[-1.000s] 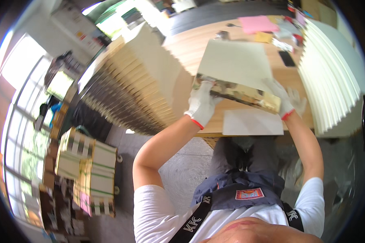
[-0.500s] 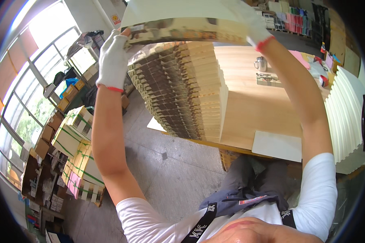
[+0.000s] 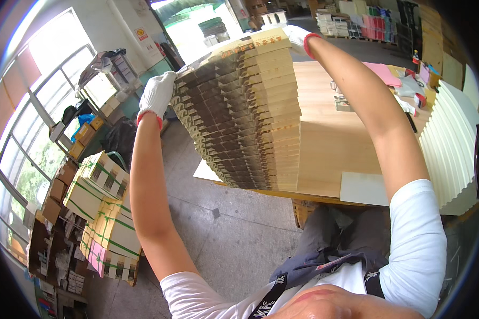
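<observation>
A tall, leaning stack of book-like pieces (image 3: 234, 122), with dark and cream printed edges, rises from the table's left end. My left hand (image 3: 158, 93), in a white knitted glove with a red cuff, is closed at the top left corner of the stack. Across from it, my right hand (image 3: 299, 40) is at the top right corner in a matching glove, its fingers partly hidden behind the edge. Both hands are against the topmost book, whose pale surface is seen at a steep slant.
The wooden table (image 3: 330, 149) bears a pale board (image 3: 363, 189) at its front edge. Beside my right arm stands a stack of white, wavy-edged pieces (image 3: 449, 143). Strapped bundles (image 3: 112, 212) stand on the left, near a shelf rack (image 3: 56, 250). A pink sheet (image 3: 382, 73) lies farther back.
The book held up between my hands has come down onto the stack. My right hand has moved left and down to the stack's far corner; my left hand has also lowered.
</observation>
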`<state>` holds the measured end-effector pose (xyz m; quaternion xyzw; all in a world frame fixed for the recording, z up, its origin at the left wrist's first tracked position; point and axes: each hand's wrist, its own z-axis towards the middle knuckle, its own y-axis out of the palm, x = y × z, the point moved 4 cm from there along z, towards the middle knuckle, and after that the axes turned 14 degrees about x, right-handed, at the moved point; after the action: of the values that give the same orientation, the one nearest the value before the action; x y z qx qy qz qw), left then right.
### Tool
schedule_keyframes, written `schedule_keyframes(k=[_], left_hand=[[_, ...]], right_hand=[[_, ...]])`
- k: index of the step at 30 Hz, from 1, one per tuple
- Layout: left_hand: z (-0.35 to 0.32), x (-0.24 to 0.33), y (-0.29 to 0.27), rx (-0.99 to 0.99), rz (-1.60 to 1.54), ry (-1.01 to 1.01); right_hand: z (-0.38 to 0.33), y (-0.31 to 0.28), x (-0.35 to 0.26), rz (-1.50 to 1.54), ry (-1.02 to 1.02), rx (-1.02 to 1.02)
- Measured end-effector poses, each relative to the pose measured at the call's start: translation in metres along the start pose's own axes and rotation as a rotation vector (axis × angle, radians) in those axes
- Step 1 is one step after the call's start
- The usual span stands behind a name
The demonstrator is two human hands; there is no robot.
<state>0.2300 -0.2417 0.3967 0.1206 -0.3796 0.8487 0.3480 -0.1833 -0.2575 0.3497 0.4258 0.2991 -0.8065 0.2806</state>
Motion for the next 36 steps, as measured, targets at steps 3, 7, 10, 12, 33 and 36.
schedule_keyframes(k=[3,7,10,12,33,36], left_hand=[[0.010,-0.008,0.008,0.028,-0.038,-0.018],[0.028,-0.024,0.009,0.050,0.002,0.152],[0.015,0.001,0.015,0.401,0.093,0.399],[-0.031,0.049,0.019,0.655,-0.097,0.405],[-0.433,0.531,0.213,-1.672,-1.287,-0.056],[-0.442,0.570,0.218,-1.835,-1.216,-0.290]], right_hand=[[0.019,0.001,0.004,-0.159,-0.200,-0.031],[0.015,-0.010,-0.008,-0.293,-0.503,0.028],[-0.021,-0.026,-0.012,-0.463,-0.778,0.191],[-0.065,-0.046,0.007,-0.637,-0.902,0.309],[-0.478,-0.297,0.115,0.034,0.517,0.096],[-0.495,-0.320,0.117,-0.146,0.469,0.083]])
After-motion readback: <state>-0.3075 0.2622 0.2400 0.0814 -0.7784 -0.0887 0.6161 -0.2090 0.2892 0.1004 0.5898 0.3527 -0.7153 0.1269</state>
